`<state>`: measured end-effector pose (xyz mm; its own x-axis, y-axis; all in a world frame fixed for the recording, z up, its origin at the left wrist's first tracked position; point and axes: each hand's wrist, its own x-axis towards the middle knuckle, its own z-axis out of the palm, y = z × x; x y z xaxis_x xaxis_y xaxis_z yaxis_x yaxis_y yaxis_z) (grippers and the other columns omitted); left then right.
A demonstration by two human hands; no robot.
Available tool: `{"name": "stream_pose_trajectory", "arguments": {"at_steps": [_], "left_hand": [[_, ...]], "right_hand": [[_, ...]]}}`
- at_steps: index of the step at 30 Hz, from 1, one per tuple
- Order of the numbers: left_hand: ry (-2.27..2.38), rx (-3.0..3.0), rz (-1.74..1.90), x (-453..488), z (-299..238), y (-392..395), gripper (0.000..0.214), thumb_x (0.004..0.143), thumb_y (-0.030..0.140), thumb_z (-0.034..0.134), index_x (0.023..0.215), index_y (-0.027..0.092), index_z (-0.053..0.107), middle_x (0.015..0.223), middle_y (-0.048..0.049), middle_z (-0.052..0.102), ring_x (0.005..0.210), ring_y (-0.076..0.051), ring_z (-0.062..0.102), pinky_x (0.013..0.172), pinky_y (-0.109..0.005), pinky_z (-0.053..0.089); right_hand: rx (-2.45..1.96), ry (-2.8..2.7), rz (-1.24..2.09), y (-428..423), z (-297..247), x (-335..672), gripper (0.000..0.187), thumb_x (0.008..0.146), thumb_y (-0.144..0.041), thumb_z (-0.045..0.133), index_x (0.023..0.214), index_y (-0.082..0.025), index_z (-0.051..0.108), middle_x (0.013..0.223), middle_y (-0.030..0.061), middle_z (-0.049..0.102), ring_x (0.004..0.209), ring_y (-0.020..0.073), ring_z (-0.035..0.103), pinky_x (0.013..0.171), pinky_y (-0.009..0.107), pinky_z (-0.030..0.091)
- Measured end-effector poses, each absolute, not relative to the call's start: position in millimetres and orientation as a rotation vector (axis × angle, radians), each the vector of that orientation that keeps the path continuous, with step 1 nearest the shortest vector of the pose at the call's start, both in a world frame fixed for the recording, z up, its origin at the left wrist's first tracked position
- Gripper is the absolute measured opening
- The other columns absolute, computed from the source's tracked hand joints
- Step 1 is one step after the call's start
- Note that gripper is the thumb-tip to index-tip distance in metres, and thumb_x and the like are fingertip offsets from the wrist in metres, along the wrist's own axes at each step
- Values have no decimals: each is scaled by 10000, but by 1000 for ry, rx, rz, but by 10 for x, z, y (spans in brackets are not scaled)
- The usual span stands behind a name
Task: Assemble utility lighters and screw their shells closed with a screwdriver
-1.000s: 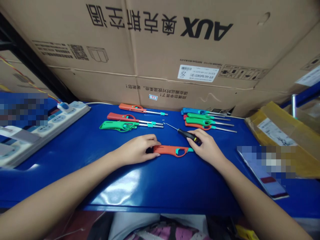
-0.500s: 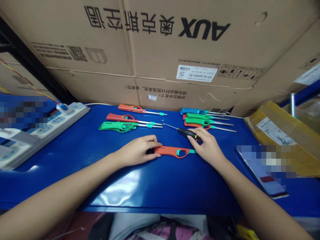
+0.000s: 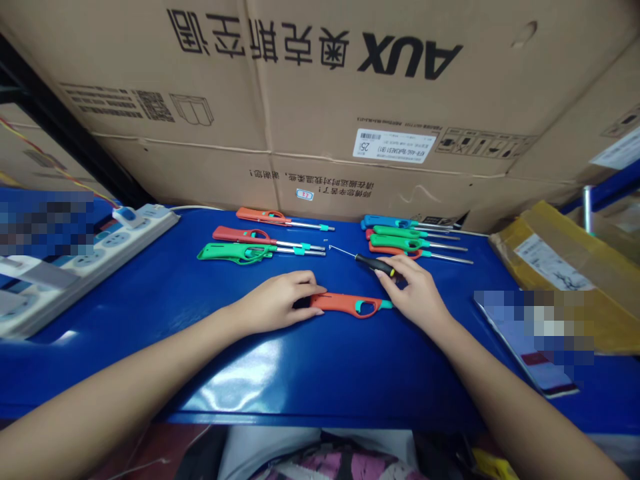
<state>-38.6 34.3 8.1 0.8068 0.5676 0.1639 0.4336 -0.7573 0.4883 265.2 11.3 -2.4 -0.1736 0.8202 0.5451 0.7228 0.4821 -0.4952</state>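
An orange utility lighter [image 3: 341,303] with a teal trigger lies across the middle of the table. My left hand [image 3: 280,301] is closed around its handle end, thumb and fingers pinching it. Between the fingers of my right hand [image 3: 419,293] is a hook pick [image 3: 374,265], black-handled with a thin bent metal tip pointing left. That hand also rests at the lighter's nozzle end and hides the metal tube. Beyond the pick's tip lie a green lighter [image 3: 220,253], a red lighter [image 3: 235,235] and an orange lighter [image 3: 260,216].
Several lighters lie at the back right, among them a blue lighter [image 3: 383,221] and a green lighter [image 3: 387,243]. A large cardboard box [image 3: 300,107] stands behind. A power strip [image 3: 95,257] is at left; a phone [image 3: 525,347] and a yellow-taped parcel [image 3: 565,267] are at right.
The orange lighter under my hands and the hook pick have shifted very slightly to the right. Both hands keep their holds.
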Motion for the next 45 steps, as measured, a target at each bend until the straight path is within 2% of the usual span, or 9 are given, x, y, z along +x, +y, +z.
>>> {"name": "stream_pose_trajectory", "arguments": {"at_steps": [11,20,28,37,40,43,45], "left_hand": [[738,2575,424,-393,71,347,382,975,352,638,1303,156,657,1130,-100,660,1017,-224,652,908,-331,538],[735,2583,416,-393,68,346,387,971,343,643,1307,151,655,1141,-99,659,1027,-229,653,919,-344,539],[729,2597,415,-388,70,354,381,971,336,644,1306,155,654,1130,-95,661,1014,-224,650,898,-332,538],[727,2580,454,-381,38,350,383,967,345,656,1301,157,661,1147,-98,664,1034,-227,655,917,-341,541],[739,2497,530,-355,30,336,419,936,418,699,1264,156,688,1124,-95,678,1022,-220,664,917,-336,546],[856,2347,670,-325,26,328,392,915,446,721,1191,169,729,1024,-71,697,853,-168,670,774,-277,556],[969,2240,798,-308,22,334,319,916,424,719,1114,176,754,953,-52,711,736,-135,645,681,-247,535]], "right_hand": [[-1286,-1916,190,108,-25,2642,191,956,-277,616,1080,-174,718,929,70,694,696,173,632,634,309,544],[-1382,-1961,214,111,-50,2662,215,945,-290,615,1091,-177,726,903,64,698,677,186,633,623,332,535],[-1284,-1867,167,97,19,2635,189,957,-275,619,1086,-177,716,974,78,714,664,157,616,651,313,536],[-1288,-1785,206,79,46,2600,169,930,-301,625,1015,-195,726,928,65,724,692,169,626,656,311,523],[-1320,-1638,325,66,86,2591,174,917,-338,617,952,-201,719,815,40,711,664,168,614,619,301,496],[-1347,-1491,532,53,130,2590,227,910,-405,604,902,-199,699,591,-14,608,536,152,538,533,284,435],[-1335,-1431,617,48,151,2590,242,898,-424,602,896,-201,695,531,-32,569,510,149,512,520,282,417]]}}
